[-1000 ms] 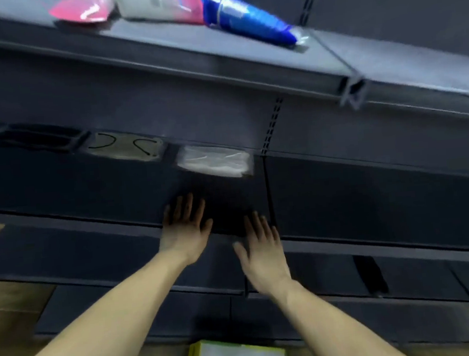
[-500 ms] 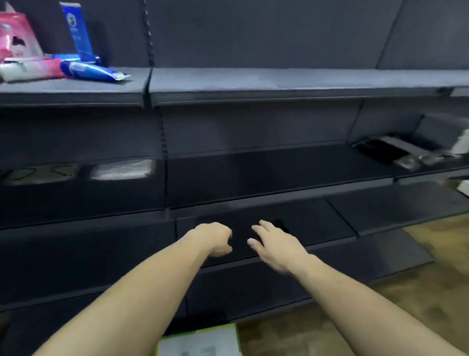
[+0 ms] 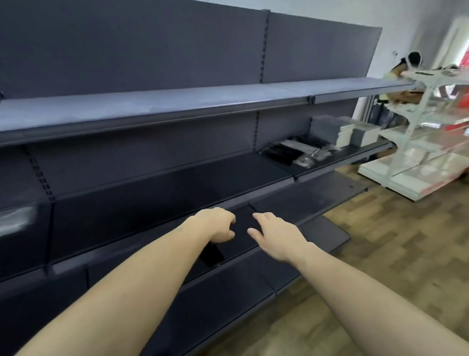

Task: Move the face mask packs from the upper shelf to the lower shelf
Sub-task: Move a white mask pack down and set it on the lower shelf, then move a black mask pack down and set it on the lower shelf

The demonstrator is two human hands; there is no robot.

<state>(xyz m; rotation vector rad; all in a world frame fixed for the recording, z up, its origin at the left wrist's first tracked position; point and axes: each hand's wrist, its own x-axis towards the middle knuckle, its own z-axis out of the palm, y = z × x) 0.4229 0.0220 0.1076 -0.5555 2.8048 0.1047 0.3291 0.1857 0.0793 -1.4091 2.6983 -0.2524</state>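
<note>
One clear face mask pack (image 3: 4, 223) lies at the far left edge of the view, on the dark middle shelf (image 3: 171, 183). The grey upper shelf (image 3: 136, 107) holds nothing in this stretch. My left hand (image 3: 217, 224) hovers over a lower dark shelf (image 3: 242, 248), fingers loosely curled downward and holding nothing. Just right of it, my right hand (image 3: 278, 236) has its fingers relaxed and is also empty. Both hands are well to the right of the mask pack.
A flat black object (image 3: 211, 255) lies on the lower shelf under my left wrist. Grey and white boxes (image 3: 345, 134) sit on the middle shelf at the right. A white shelving unit (image 3: 434, 137) and a person (image 3: 405, 72) stand further right. Wooden floor (image 3: 405, 262) lies beside the shelves.
The view has swung right along the shelves. The mask packs slid to the left edge and the coloured items on the upper shelf left the view. My left hand's fingers have curled.
</note>
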